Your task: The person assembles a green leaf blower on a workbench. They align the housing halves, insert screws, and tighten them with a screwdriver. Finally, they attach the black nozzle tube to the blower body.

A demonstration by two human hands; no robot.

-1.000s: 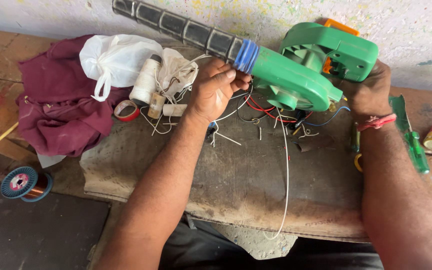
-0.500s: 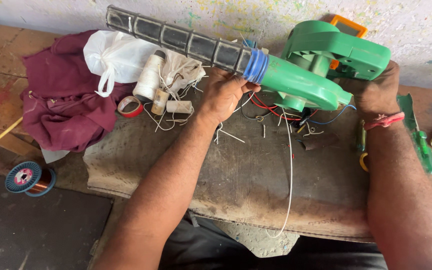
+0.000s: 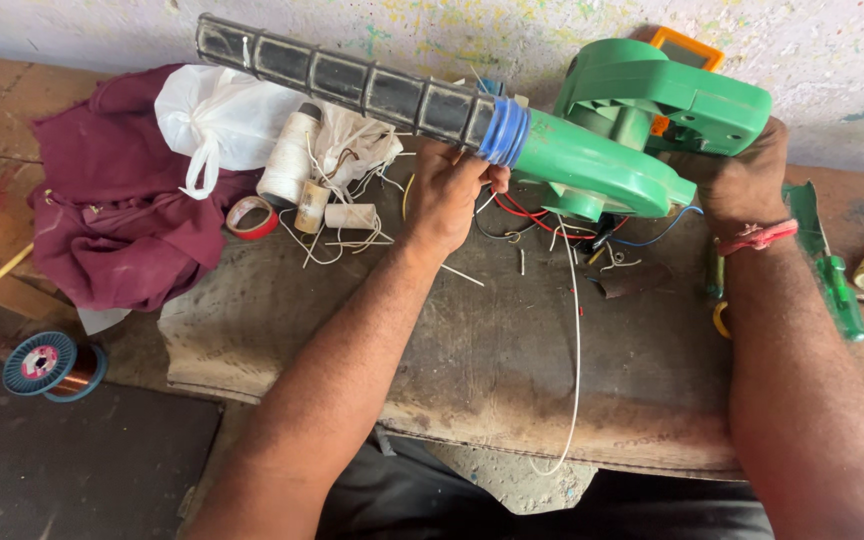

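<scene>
**Green blower held off the bench in both hands**

The green blower, with its black ribbed nozzle pointing far left, hangs above the worn bench. The left hand closes under the blue collar; the right hand grips the handle end. It looks like rigid plastic, bulky and probably motor-heavy, so it is best held at body and handle. Loose wires trail beneath. Far left, a knotted white bag hides its contents, beside a thread spool.

The green blower in my hands is lifted above the bench, its black ribbed nozzle pointing up-left.
</scene>
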